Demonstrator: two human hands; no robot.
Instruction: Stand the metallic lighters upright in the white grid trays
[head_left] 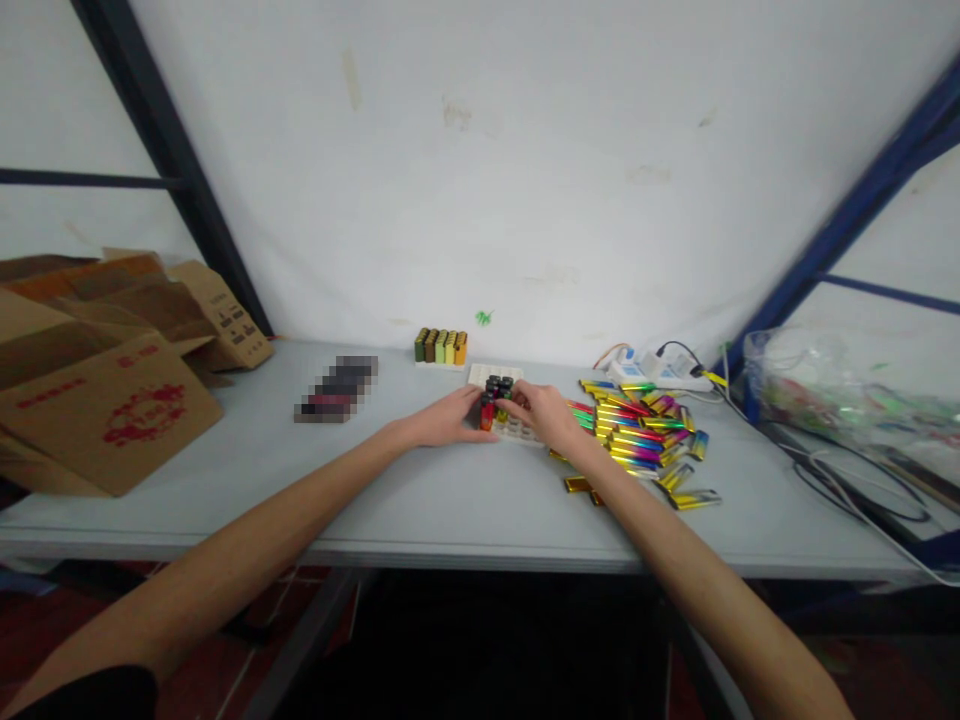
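Note:
A white tray (517, 432) with rows of pockets lies on the table before me. Upright lighters (488, 412) with black tops, one of them red, stand close together in its left part. My left hand (448, 418) is curled round the tray's left side, its thumb along the front edge beside the red lighter. Over the tray, my right hand (541, 408) has its fingers pinched at a lighter (502, 410) among the group; the fingertips partly cover it. To the right lies a loose pile of shiny metallic-coloured lighters (637, 432).
Behind the tray, a block of green, brown, yellow and orange lighters (441, 347) stands by the wall. A cardboard box (112, 410) is at left, near a pixelated dark object (337, 390). At right are a power strip (660, 372), cables and a plastic bag (802, 385).

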